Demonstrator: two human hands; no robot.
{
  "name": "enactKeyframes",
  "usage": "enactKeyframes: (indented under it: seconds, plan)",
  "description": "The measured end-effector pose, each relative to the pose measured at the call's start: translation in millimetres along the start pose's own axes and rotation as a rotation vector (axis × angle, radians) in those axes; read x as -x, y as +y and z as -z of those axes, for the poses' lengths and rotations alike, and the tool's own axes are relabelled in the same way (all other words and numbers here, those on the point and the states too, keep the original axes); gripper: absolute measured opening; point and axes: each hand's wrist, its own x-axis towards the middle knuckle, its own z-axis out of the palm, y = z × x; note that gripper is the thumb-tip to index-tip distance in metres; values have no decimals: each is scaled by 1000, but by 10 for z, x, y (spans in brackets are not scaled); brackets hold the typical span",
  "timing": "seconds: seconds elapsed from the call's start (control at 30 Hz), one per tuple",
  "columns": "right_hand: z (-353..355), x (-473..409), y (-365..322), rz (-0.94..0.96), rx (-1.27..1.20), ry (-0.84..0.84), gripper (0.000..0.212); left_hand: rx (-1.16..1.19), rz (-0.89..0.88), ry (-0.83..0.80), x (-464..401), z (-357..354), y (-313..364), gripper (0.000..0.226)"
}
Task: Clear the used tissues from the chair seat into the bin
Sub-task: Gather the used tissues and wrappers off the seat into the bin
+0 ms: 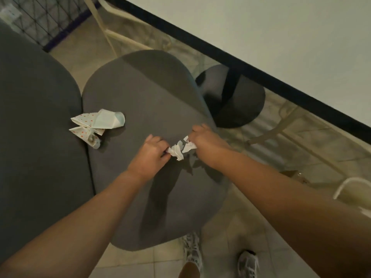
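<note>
On the grey chair seat (pixel 144 93) lie two folded paper napkins with orange dots (pixel 96 123) near its left edge, touching each other. Near the seat's right edge my left hand (pixel 150 153) pinches a crumpled white tissue (pixel 176 152). Close beside it my right hand (pixel 204 141) holds another white tissue scrap (pixel 188 146). Both hands hover just over the seat, almost touching each other. No bin shows in this view.
A second grey cushion (pixel 36 117) adjoins the seat on the left. A white table top (pixel 281 37) with a black edge and round black pedestal base (pixel 236 101) stands to the right. Cream chair frames (pixel 120 35) stand on the tiled floor. My feet (pixel 247 263) are below.
</note>
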Motion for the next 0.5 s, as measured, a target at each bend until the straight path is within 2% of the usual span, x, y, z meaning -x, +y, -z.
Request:
enactKeyframes:
  seconds: [0.1,0.27,0.5]
  plan:
    - [-8,426,204,-14,4,65,30,6,-115,31,-40,-55,410,7]
    - [-11,1125,655,-52,-12,129,29,67,-276,-38,-154,-183,1156,21]
    - [-9,2182,1321,-219,-130,277,22,141,-434,-156,-324,-493,2402,33]
